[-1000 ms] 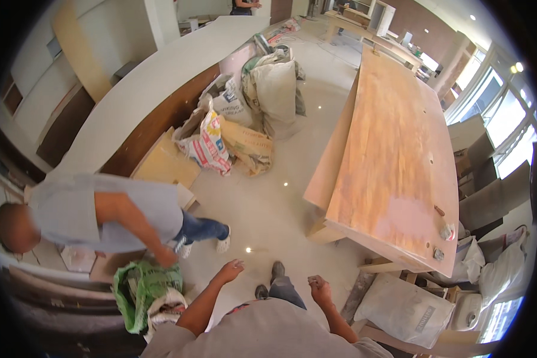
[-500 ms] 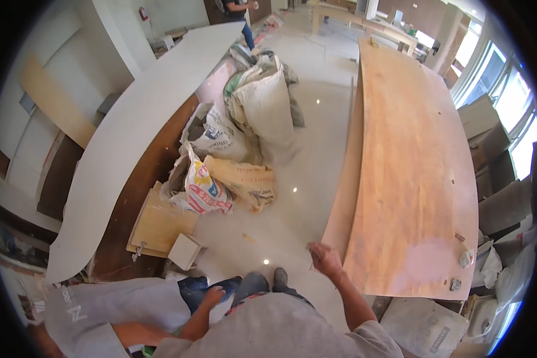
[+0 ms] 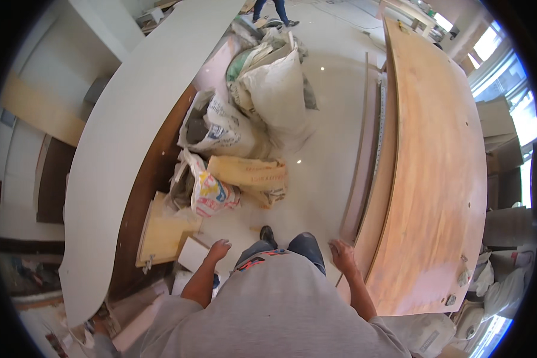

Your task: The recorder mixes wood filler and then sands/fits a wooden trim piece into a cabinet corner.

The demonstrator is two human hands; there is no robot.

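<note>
My left hand (image 3: 219,249) hangs in front of my body with its fingers curled in, and I see nothing in it. It is nearest to a small white board (image 3: 193,253) and pale wooden boards (image 3: 164,232). My right hand (image 3: 342,253) hangs beside the near left edge of a large wooden panel (image 3: 435,167). Its fingers are closed; what they hold, if anything, is too small to make out. Under that panel a second sheet (image 3: 376,230) juts out. Small grey lumps (image 3: 463,278) lie on the panel's near right corner.
Full sacks (image 3: 271,89) and a yellow sack (image 3: 250,173) stand on the pale floor ahead left. A long white panel (image 3: 125,113) runs along the left. Thin strips (image 3: 364,149) lie beside the wooden panel. Another person's legs (image 3: 274,9) show far ahead; an arm (image 3: 101,334) shows at lower left.
I have moved forward and turned slightly, so both panels shift in view. The person in grey at my left has mostly dropped out of view. My right hand is closer to the wooden panel.
</note>
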